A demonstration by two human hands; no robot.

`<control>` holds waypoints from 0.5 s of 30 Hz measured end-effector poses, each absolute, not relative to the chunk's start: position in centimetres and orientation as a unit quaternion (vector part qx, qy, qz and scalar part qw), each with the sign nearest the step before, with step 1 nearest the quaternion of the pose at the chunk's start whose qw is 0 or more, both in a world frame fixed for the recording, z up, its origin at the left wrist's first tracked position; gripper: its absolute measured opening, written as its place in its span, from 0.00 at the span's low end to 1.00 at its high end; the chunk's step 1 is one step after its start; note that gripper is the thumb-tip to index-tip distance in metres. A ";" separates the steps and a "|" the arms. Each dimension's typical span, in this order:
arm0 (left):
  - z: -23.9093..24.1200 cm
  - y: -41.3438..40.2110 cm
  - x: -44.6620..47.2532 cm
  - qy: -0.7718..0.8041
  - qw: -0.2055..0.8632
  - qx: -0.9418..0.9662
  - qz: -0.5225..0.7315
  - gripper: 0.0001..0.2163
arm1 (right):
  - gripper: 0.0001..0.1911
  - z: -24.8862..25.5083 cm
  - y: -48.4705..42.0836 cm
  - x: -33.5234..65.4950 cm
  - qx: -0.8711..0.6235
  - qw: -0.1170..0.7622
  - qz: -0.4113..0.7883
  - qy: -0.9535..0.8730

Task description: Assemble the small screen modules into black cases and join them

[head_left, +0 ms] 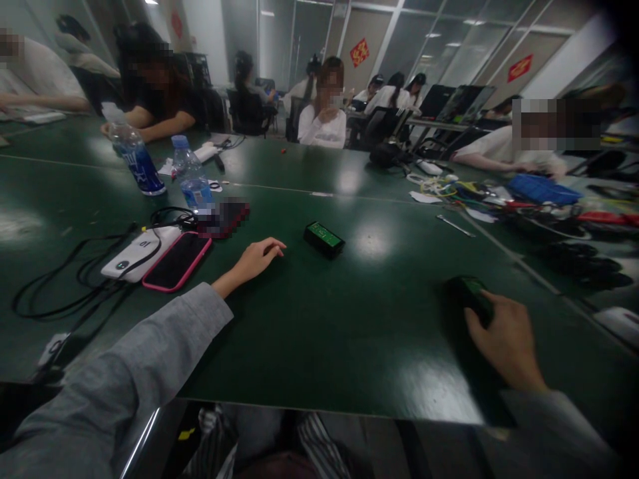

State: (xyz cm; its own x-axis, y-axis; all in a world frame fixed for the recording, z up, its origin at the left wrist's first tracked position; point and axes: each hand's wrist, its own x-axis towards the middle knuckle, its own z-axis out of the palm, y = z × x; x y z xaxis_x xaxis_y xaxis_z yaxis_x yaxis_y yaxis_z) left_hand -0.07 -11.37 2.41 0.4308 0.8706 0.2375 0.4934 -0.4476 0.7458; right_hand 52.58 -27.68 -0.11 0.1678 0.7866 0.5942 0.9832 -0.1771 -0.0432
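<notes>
In the head view my left hand rests on the green table, its fingers loosely stretched out with nothing in them. Just to its right, apart from it, lies a small black case with a green circuit board showing on top. My right hand is at the right, thumb and fingers around a second black case with a green top. That case is slightly blurred, and whether it touches the table I cannot tell. The palm hides its near end.
Left of my left hand are a pink-edged phone, a white power bank with black cables, and two bottles. Tangled wires, a blue tray and a metal tool lie at the right. Several people sit around.
</notes>
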 end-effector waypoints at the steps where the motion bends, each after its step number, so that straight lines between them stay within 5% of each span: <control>1: 2.4 -11.4 -0.1 0.431 0.301 0.790 0.314 0.14 | 0.28 0.1 -27.7 49.4 -0.700 0.230 -0.203 -0.645; 7: 1.9 -10.9 0.0 0.427 0.334 0.765 0.347 0.13 | 0.27 3.5 -24.6 31.2 -0.500 0.212 0.015 -0.840; 15: 1.4 -10.2 0.0 0.447 0.353 0.719 0.399 0.14 | 0.25 2.6 -16.1 21.8 -0.453 0.301 0.029 -0.839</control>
